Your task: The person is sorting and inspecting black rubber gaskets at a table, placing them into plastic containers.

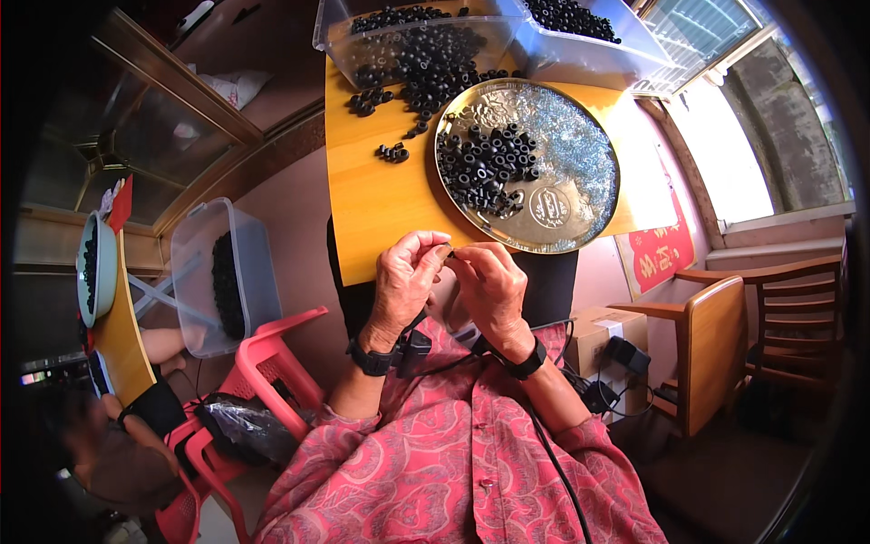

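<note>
My left hand and my right hand meet fingertip to fingertip in front of the table's near edge. Both are closed in a pinch around a small dark piece. It looks like one of the black rings, but the fingers cover most of it. Just beyond my hands lies a round, shiny metal tray. A pile of small black rings fills its left part. Many tiny, clear bluish pieces are spread over its right part.
More black rings lie loose on the yellow table, by two clear plastic bins at the back. At left are a bin, a pink plastic chair and another person. A wooden chair stands right.
</note>
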A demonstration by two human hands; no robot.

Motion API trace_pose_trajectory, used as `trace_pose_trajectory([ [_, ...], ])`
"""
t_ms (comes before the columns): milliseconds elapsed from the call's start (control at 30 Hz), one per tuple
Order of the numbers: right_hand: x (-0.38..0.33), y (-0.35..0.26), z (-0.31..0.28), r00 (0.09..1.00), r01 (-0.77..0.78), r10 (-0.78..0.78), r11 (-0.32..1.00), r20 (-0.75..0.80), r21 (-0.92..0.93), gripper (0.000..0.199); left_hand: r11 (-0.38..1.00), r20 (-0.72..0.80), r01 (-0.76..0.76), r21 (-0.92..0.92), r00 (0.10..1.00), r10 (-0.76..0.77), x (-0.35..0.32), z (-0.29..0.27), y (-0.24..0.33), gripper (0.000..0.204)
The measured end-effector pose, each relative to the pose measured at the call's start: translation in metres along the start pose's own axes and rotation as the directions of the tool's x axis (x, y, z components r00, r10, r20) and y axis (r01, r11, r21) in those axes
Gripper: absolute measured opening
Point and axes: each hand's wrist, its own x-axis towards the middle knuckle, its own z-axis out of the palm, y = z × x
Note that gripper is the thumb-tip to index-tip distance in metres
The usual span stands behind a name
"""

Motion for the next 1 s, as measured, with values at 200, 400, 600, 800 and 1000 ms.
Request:
trace_pose_trajectory([
  [200, -0.001, -0.003, -0.012, 1.000, -0.015, 0.015, 0.997, -0.005, 0.077, 0.018, 0.965, 0.052, 0.170, -0.200, 0.985, -0.163, -0.005, -0.001, 0.009, 0.016],
  [400, -0.006, -0.005, -0.022, 0.998, -0.048, 0.042, 0.985, 0.038, 0.168, 0.019, 0.930, 0.087, 0.163, -0.330, 0.986, -0.142, -0.008, 0.003, 0.012, 0.018],
  [600, -0.005, -0.013, -0.032, 0.996, -0.090, 0.087, 0.978, 0.025, 0.186, 0.017, 0.924, 0.098, 0.178, -0.338, 0.983, -0.154, -0.009, 0.010, 0.019, 0.016],
  [800, -0.003, -0.015, -0.037, 0.991, -0.133, 0.134, 0.960, 0.011, 0.247, 0.016, 0.903, 0.115, 0.171, -0.395, 0.984, -0.136, -0.008, 0.017, 0.021, 0.017],
  [1000, 0.000, -0.010, -0.042, 0.993, -0.110, 0.119, 0.958, -0.020, 0.265, 0.018, 0.895, 0.117, 0.199, -0.398, 0.979, -0.165, -0.008, 0.021, 0.024, 0.018],
])
